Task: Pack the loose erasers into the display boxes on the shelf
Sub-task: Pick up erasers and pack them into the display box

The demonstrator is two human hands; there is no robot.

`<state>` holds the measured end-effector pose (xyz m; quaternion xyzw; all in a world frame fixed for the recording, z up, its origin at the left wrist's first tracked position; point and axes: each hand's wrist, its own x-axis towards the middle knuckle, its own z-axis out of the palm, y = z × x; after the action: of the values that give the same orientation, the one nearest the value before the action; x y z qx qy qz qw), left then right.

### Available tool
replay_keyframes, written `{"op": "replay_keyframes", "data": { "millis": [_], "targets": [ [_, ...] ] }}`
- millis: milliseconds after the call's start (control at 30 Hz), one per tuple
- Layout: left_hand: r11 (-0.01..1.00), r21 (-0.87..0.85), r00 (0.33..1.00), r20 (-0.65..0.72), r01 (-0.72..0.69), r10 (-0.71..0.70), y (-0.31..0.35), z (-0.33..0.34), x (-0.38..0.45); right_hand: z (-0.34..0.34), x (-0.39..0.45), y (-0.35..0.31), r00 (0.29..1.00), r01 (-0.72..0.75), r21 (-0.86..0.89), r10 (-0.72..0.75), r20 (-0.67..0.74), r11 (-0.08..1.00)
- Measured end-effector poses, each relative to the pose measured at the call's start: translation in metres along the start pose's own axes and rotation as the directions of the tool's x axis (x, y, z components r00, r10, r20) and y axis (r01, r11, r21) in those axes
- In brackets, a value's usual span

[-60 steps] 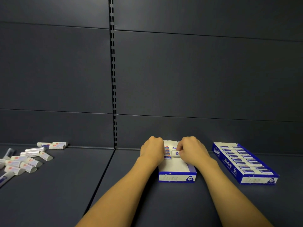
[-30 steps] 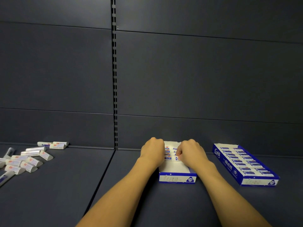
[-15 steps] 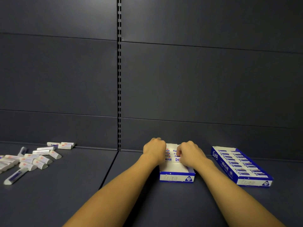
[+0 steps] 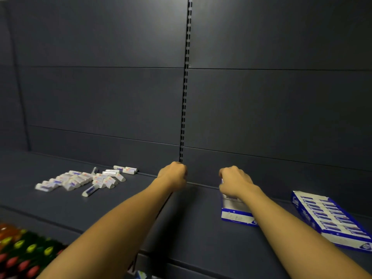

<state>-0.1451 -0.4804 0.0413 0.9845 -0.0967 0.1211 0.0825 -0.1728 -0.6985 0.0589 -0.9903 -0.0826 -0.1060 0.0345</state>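
A part-filled blue and white display box (image 4: 237,217) lies on the dark shelf (image 4: 201,228). My right hand (image 4: 235,183) is over its far end, fingers curled down onto an eraser (image 4: 222,181) inside; most of the box's contents are hidden by the hand. My left hand (image 4: 173,174) is off the box to its left, above the shelf near the back wall, fingers curled under with nothing seen in them. A pile of loose white erasers (image 4: 84,181) lies farther left. A second display box (image 4: 330,220), full of erasers, is at the right.
A slotted upright (image 4: 185,97) runs down the dark back panel behind my left hand. Blurred colourful goods (image 4: 22,248) sit on a lower level at the bottom left. Bare shelf lies between the pile and the middle box.
My left hand has left the middle box and moved left towards the pile. My right hand stays at the box's far end. My view has swung left, showing more loose erasers.
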Motion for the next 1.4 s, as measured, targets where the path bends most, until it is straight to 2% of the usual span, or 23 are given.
{"op": "replay_keyframes", "data": {
  "millis": [200,467,900,1133,1400],
  "targets": [
    [0.989,0.078,0.992,-0.047,0.124,-0.120,-0.059,-0.029,-0.044,-0.006,-0.003,-0.059,0.995,0.067,-0.017,-0.066,0.069,0.998],
    [0.974,0.101,0.977,-0.091,0.201,-0.192,-0.138,-0.066,-0.095,-0.013,-0.014,-0.141,0.987,0.094,-0.014,-0.092,0.130,0.995],
    [0.973,0.114,0.978,-0.072,0.201,-0.194,-0.275,-0.108,-0.177,-0.011,-0.044,-0.301,0.994,0.092,0.019,-0.093,0.063,0.996],
    [0.976,0.085,0.979,-0.066,0.200,-0.195,-0.323,-0.112,-0.188,-0.007,-0.045,-0.344,0.998,0.038,-0.004,-0.037,0.056,0.999],
    [0.974,0.084,0.974,-0.101,0.210,-0.201,-0.371,-0.109,-0.167,-0.003,-0.005,-0.386,0.998,0.061,0.027,-0.061,0.014,0.998]
  ]
}}
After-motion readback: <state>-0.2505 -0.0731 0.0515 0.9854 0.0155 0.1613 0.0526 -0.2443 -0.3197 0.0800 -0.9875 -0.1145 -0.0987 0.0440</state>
